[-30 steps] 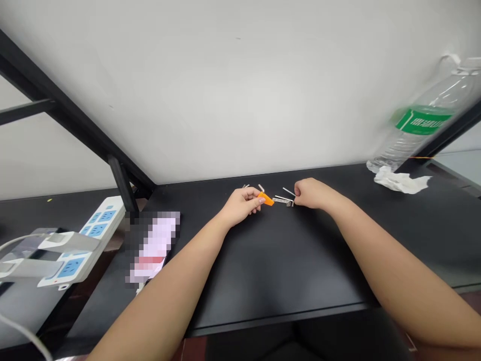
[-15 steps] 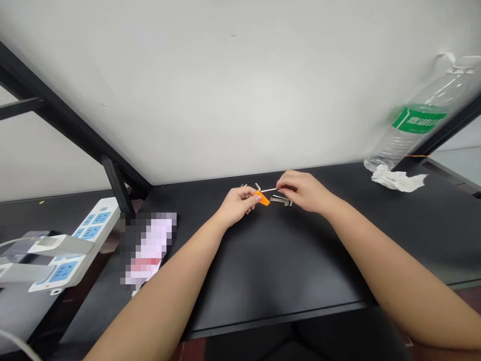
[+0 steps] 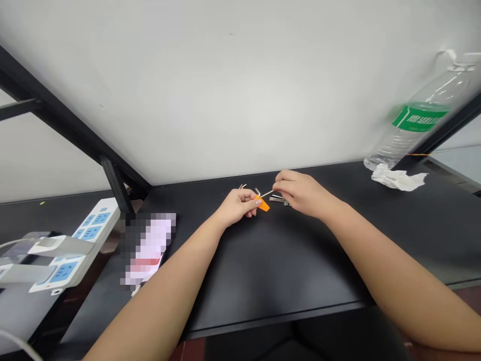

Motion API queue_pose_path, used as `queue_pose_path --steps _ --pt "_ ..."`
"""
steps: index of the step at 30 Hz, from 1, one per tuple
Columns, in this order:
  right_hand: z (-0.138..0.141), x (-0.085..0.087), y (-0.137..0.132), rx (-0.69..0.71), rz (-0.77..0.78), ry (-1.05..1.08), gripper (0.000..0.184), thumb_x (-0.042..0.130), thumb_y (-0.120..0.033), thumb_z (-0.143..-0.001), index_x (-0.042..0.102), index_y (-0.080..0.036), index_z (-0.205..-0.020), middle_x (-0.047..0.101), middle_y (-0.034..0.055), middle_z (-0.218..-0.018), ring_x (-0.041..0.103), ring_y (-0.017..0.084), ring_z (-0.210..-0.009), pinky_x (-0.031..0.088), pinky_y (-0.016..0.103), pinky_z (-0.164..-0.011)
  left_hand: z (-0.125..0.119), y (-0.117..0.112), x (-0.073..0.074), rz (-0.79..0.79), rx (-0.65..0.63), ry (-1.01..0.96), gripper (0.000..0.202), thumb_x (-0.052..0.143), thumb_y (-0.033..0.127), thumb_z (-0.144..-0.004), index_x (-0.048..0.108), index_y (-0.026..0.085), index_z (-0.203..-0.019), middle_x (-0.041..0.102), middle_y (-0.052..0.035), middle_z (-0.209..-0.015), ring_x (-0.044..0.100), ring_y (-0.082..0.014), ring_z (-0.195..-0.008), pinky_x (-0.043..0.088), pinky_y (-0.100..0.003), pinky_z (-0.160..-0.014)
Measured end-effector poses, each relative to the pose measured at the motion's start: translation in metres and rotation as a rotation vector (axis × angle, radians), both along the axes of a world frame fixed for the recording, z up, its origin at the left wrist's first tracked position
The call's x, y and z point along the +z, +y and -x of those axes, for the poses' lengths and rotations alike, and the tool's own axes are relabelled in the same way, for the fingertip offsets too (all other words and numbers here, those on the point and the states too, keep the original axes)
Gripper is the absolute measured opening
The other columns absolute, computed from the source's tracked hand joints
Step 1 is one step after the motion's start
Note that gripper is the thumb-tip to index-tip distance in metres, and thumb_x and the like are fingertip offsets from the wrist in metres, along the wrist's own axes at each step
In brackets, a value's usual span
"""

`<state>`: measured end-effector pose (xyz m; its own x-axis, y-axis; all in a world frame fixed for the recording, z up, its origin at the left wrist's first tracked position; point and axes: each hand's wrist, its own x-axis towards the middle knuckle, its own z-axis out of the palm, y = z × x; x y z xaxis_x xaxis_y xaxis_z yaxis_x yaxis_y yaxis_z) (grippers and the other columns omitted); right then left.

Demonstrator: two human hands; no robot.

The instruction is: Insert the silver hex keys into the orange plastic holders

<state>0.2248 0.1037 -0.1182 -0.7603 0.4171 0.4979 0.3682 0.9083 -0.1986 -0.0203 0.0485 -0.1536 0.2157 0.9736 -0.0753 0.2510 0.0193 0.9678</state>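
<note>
My left hand [image 3: 239, 205] is closed on an orange hex key holder [image 3: 263, 204], thumb on its near face. A bent metal key end sticks up from the holder by my fingers. My right hand [image 3: 295, 190] pinches a thin metal hex key [image 3: 267, 193], whose far end meets the holder's upper edge; whether it sits inside a hole is too small to tell. Several loose hex keys [image 3: 278, 200] lie on the black table just under my right hand, partly hidden by it. More metal key ends [image 3: 242, 186] show behind my left hand.
On the black table [image 3: 278, 271], a pixelated pinkish item [image 3: 152, 245] lies left of my left forearm. A white power strip [image 3: 80, 245] with plugs stands further left. At the back right are a clear bottle [image 3: 421, 118] and crumpled tissue [image 3: 400, 178]. A white wall [image 3: 248, 100] rises behind.
My right hand has moved slightly left, closer to the holder, and the hex key in it is more tilted. The orange holder has dipped a little in my left hand.
</note>
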Motion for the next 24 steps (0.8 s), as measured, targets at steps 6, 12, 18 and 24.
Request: queue_pose_path --steps 6,12,18,24 --pt "0.0021 -0.0002 -0.0022 0.023 -0.026 0.009 0.025 0.047 -0.006 -0.094 0.069 -0.016 -0.102 0.063 0.0087 -0.106 0.058 0.015 -0.084 0.046 0.027 -0.071 0.0003 -0.0009 0.0009 0.040 -0.082 -0.041 0.036 0.078 0.046 -0.082 0.069 0.012 -0.082 0.075 -0.0099 -0.078 0.067 -0.0130 -0.066 0.055 -0.024 -0.064" --pt "0.0041 -0.0012 -0.0019 0.036 -0.091 -0.003 0.024 0.047 -0.003 -0.090 0.067 -0.016 -0.092 0.062 0.0096 -0.104 0.056 0.016 -0.086 0.044 0.027 -0.070 0.0020 -0.0005 0.0007 0.062 -0.114 -0.070 0.038 0.079 0.048 -0.081 0.071 0.011 -0.083 0.075 -0.0115 -0.079 0.069 -0.0146 -0.067 0.057 -0.026 -0.067" --pt "0.0022 -0.0029 0.0005 0.049 -0.069 0.005 0.025 0.047 -0.005 -0.091 0.069 -0.017 -0.092 0.062 0.0086 -0.102 0.056 0.015 -0.083 0.044 0.027 -0.068 0.0024 -0.0009 0.0021 0.075 -0.133 -0.089 0.038 0.078 0.048 -0.082 0.070 0.011 -0.082 0.076 -0.0122 -0.083 0.069 -0.0142 -0.068 0.058 -0.026 -0.069" --pt "0.0001 0.0010 -0.0017 0.086 -0.046 0.027 0.026 0.047 -0.005 -0.092 0.070 -0.016 -0.096 0.063 0.0087 -0.103 0.058 0.015 -0.084 0.046 0.027 -0.070 0.0041 0.0005 0.0014 0.092 -0.159 -0.098 0.035 0.078 0.045 -0.083 0.070 0.012 -0.081 0.076 -0.0115 -0.082 0.069 -0.0139 -0.068 0.057 -0.025 -0.068"
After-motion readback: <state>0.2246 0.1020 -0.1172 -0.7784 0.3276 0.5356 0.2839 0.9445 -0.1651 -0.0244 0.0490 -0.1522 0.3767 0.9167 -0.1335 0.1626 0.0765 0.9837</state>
